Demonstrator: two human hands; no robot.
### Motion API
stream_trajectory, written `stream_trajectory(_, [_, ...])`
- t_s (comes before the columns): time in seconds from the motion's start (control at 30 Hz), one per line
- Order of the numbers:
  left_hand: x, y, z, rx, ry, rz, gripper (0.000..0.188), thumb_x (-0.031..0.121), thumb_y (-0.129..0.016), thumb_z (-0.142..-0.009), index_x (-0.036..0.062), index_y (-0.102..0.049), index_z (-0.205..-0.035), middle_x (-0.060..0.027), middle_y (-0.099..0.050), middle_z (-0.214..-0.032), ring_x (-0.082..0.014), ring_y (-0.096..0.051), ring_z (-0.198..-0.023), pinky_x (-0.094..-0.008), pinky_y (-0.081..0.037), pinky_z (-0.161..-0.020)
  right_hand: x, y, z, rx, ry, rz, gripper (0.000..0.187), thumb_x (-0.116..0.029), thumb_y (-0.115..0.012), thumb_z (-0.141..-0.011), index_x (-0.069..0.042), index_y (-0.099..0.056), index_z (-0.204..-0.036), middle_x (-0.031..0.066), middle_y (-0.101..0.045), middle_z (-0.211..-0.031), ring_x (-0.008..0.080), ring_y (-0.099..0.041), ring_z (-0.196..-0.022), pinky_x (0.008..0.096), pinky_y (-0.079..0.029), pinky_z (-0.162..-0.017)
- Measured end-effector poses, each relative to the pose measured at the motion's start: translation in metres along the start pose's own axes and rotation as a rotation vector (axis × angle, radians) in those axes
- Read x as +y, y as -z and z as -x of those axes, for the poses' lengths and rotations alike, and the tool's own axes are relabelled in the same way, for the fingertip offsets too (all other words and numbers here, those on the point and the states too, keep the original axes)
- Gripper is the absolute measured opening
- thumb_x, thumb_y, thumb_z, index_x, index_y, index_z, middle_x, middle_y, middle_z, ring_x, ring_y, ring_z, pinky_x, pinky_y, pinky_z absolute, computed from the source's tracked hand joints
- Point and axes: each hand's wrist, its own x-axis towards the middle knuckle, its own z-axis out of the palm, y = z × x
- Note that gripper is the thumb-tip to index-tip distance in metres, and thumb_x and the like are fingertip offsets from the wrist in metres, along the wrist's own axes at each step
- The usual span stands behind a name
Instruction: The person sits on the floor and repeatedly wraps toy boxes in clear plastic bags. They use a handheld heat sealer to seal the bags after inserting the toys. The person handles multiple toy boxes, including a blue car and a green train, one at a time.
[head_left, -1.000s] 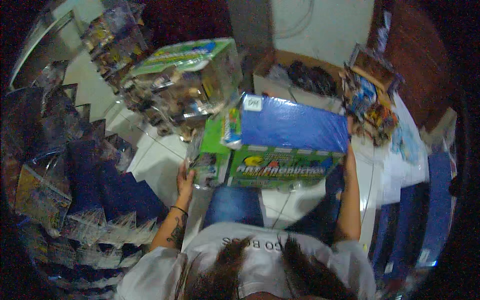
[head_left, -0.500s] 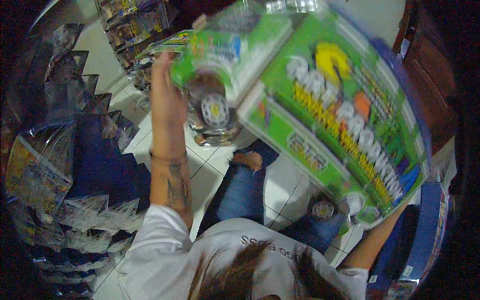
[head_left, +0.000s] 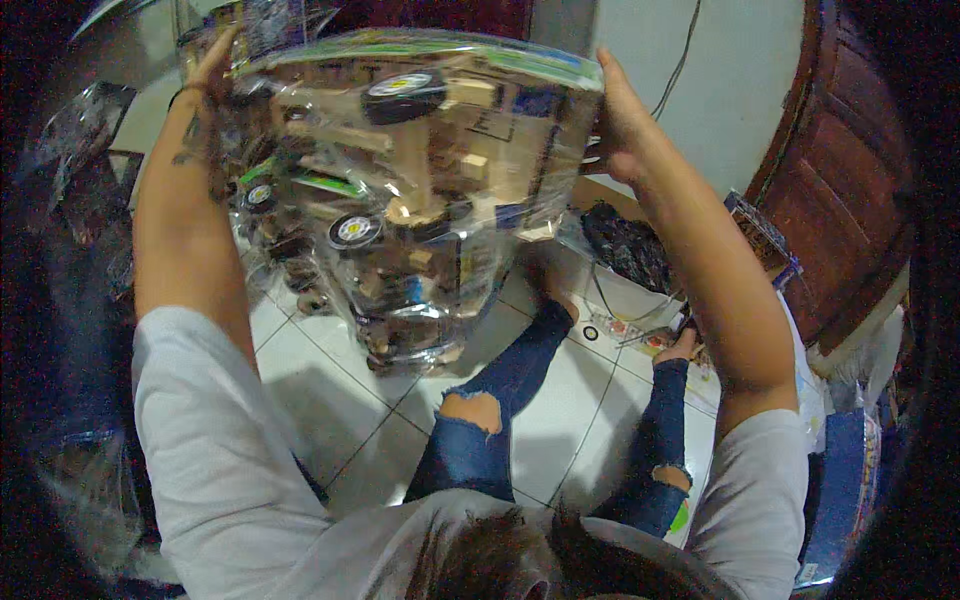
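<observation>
Between my two hands is a large toy truck (head_left: 545, 75) in clear plastic wrap, with its plain brown underside and a black-and-white wheel facing me. A green printed edge runs along its top. My left hand (head_left: 212, 68) grips the far left end, its fingers partly hidden. At the far right end, my right hand (head_left: 622, 120) is closed round the edge, with fingertips behind it. Below, more plastic-wrapped pieces with wheels and light wooden blocks (head_left: 410, 335) reach toward the floor. Glare and blur hide whether they belong to the held truck.
Stacked plastic-wrapped packages (head_left: 85, 470) stand along the left. At the right are a white box (head_left: 635, 290) with a black bag (head_left: 625, 240) on it, a brown door (head_left: 850, 190) and blue flat packages (head_left: 840, 500). A small wheel (head_left: 590, 333) lies on the white tiles.
The toy truck has turned from its green printed face to its brown underside and moved away from me, toward the far left. Both arms now stretch forward; my right hand has come up.
</observation>
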Motion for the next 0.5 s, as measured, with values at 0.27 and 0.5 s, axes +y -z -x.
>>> stream_trajectory(0.27, [-0.11,0.011,0.002,0.292,-0.202,0.323,0.083,0.065,-0.054,-0.082,0.0097,-0.04,-0.143,-0.0196,-0.041,-0.144,-0.0376,-0.052,-0.121,-0.0551,-0.042,-0.097,0.039,-0.006,-0.015,-0.16,0.179,0.076,0.086,-0.069,-0.044,-0.086,-0.012,-0.028,-0.149,0.0123,-0.03,-0.15,0.0337,-0.028,-0.136,0.0546,-0.032,-0.102])
stream_trajectory(0.5, [-0.055,-0.026,-0.012,1.003,-0.277,-0.917,0.091,0.074,-0.056,-0.072,-0.0022,-0.058,-0.121,-0.0277,-0.053,-0.127,-0.0395,-0.046,-0.122,-0.0574,-0.037,-0.098,0.095,0.046,0.024,0.014,0.207,-0.056,0.074,-0.056,-0.04,-0.095,-0.011,-0.021,-0.151,0.008,-0.019,-0.157,0.0317,-0.027,-0.139,0.044,-0.039,-0.103])
